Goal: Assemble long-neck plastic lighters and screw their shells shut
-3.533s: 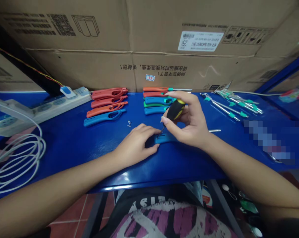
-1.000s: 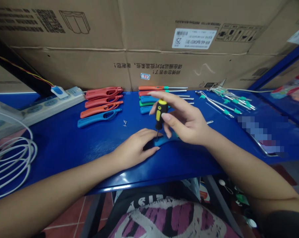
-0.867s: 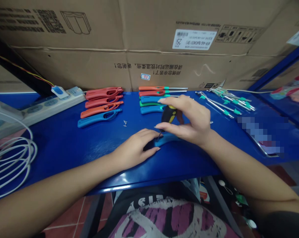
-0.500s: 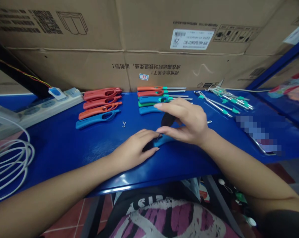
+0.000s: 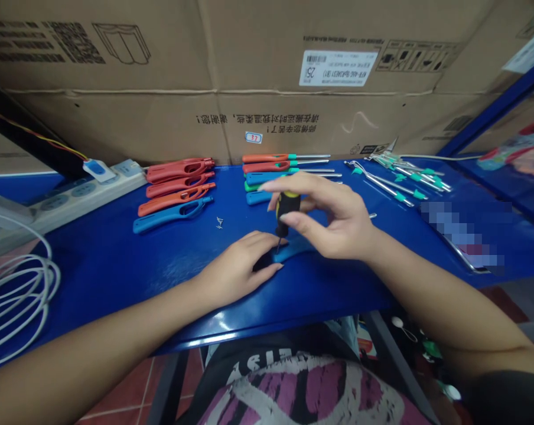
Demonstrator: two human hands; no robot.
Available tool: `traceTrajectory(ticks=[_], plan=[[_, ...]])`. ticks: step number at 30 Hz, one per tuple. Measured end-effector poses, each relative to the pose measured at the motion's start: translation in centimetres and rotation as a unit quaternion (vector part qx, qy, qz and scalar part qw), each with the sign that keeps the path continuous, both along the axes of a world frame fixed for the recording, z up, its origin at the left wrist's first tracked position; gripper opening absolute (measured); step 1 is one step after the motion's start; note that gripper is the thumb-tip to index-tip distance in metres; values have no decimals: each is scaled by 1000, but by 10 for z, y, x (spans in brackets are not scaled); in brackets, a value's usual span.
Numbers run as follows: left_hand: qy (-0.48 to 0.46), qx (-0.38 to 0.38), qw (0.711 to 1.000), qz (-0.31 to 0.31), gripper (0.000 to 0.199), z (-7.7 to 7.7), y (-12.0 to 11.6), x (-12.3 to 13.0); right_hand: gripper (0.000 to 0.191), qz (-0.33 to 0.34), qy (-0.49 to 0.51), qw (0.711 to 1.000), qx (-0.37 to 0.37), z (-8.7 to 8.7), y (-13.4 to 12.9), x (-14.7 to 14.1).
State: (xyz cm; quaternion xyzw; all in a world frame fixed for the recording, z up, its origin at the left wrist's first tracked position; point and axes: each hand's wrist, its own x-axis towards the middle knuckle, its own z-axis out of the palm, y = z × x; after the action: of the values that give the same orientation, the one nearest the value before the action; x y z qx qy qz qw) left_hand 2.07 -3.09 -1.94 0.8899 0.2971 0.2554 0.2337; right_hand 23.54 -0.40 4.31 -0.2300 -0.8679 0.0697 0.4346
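Observation:
My right hand (image 5: 335, 215) grips a screwdriver (image 5: 288, 208) with a black and yellow handle, held upright. Its tip points down at the end of a blue long-nosed gas lighter (image 5: 291, 250) lying flat on the table. The fingers of my left hand (image 5: 238, 268) pinch that same end of the lighter. Most of the lighter is hidden under my right hand, and a bit of its metal tube (image 5: 373, 216) pokes out beyond. Several small screws (image 5: 220, 223) lie in a little heap behind my left hand.
Red, orange and blue lighter handles (image 5: 173, 216) lie in a row at the back left. Lighters with metal tubes (image 5: 267, 158) lie mid-back; loose tubes (image 5: 382, 183) are right of them. A phone (image 5: 459, 239), power strip (image 5: 72, 198) and coiled white cable (image 5: 23, 295) flank them. Cardboard (image 5: 169, 124) stands behind.
The screwdriver in my right hand has swung from tilted to upright, so its yellow-marked handle and shaft now show. My left hand has stayed on the lighter.

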Motion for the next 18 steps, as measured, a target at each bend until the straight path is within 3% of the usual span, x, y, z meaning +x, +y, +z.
traceTrajectory(ticks=[3, 8, 12, 18], plan=[[-1, 8, 1000, 1, 33, -1, 0, 0, 36, -13, 3, 997, 77, 1, -2, -1], [8, 2, 1000, -1, 29, 1, 1, 0, 40, 6, -13, 1000, 2, 2, -5, 0], [-1, 4, 1000, 0, 30, 1, 0, 1, 33, -25, 22, 994, 103, 3, -2, 1], [4, 7, 1000, -2, 31, 1, 0, 1, 34, 26, 7, 999, 29, 5, 2, 0]])
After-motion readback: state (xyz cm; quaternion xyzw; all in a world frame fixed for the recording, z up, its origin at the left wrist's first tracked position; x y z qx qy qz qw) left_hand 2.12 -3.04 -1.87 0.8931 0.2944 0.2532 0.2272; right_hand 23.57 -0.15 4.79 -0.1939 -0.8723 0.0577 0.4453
